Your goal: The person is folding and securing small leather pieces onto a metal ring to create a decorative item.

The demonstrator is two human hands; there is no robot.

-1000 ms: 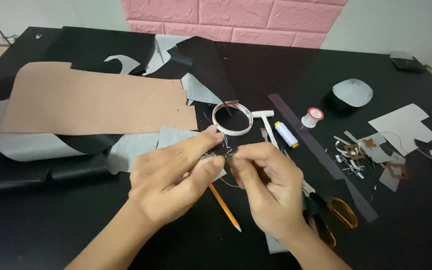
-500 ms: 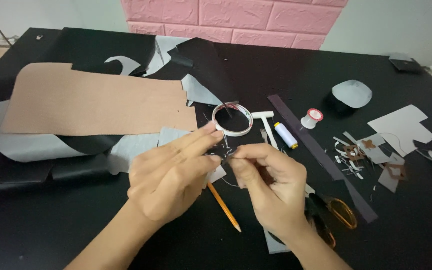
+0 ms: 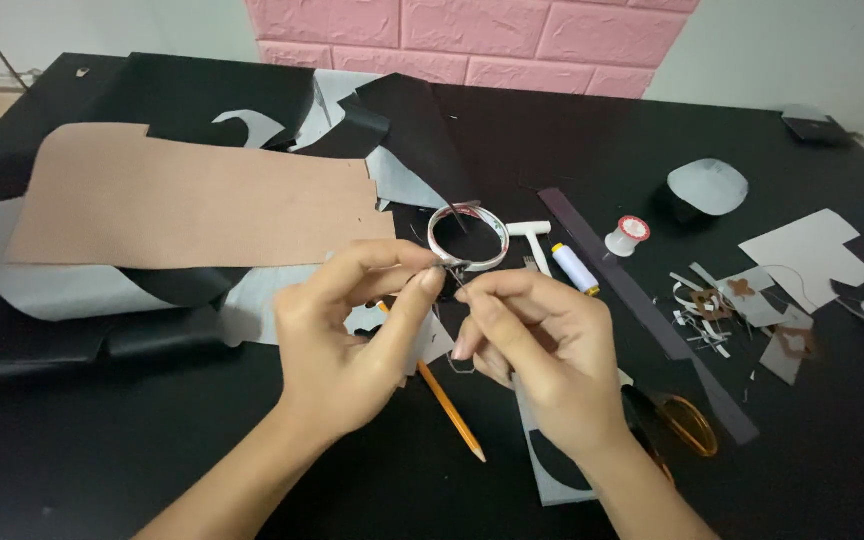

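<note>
Two hands mid-table: left hand (image 3: 347, 345) and right hand (image 3: 537, 350) pinched shut on a thin needle (image 3: 449, 272) with dark thread (image 3: 462, 365), just before the tape roll (image 3: 468, 238). Keep fingertips close, thread taut, clear of the pencil (image 3: 450, 410).

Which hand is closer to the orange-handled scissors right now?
Right. The right hand is just left of and above the scissors, its wrist almost beside them; the left hand sits farther left, beyond the pencil.
</note>
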